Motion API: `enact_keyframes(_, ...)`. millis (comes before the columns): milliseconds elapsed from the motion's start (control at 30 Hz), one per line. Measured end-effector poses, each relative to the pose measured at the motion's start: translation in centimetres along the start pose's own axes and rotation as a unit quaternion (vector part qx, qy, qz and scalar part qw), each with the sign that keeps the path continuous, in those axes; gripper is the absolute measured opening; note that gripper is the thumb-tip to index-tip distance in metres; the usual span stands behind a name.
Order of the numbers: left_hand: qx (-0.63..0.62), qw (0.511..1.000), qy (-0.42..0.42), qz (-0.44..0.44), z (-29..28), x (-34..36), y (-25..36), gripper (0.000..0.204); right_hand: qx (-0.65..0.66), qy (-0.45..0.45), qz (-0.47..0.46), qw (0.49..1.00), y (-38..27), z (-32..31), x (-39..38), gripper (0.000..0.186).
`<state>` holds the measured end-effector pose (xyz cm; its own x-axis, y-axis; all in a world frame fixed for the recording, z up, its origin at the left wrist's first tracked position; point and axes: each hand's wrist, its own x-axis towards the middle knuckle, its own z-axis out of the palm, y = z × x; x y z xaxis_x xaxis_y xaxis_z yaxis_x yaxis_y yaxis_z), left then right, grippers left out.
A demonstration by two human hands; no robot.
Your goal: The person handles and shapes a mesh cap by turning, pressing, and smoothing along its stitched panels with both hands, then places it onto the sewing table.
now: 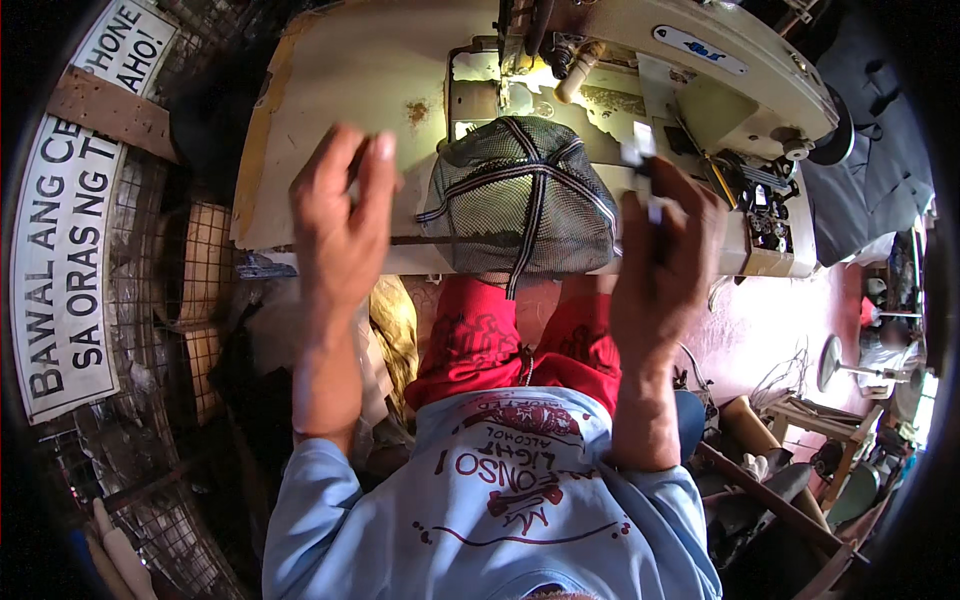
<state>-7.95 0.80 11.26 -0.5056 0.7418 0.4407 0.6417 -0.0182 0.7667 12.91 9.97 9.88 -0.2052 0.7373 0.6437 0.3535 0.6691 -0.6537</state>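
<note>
A dark mesh dome-shaped piece, like a cap crown (495, 205), lies at the front edge of the sewing machine's bed. Black-and-white striped tapes cross over it, and one tape end hangs down over the edge. Raised to the left of the mesh, my left hand (340, 220) has its fingers curled in toward the thumb; whether anything thin is pinched there cannot be made out. On the other side, my right hand (672, 235) is closed around a small shiny-tipped tool (640, 145), blurred and too small to name. Neither hand touches the mesh.
The sewing machine (740, 80) stands across the far right, its lamp lighting the needle area (515, 90). Small tools and parts (765, 205) lie on the table's right end. Wire grating and signs (70, 270) stand left; a wooden frame (830, 440) is at the right.
</note>
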Motion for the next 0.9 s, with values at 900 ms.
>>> enact_keyframes(900, -0.698, 0.583, -0.17, -0.38, 8.0, -14.9, -6.2, 0.041, 0.666, -0.26, 0.418, 0.56, 11.5, -0.2, -13.8, 0.04)
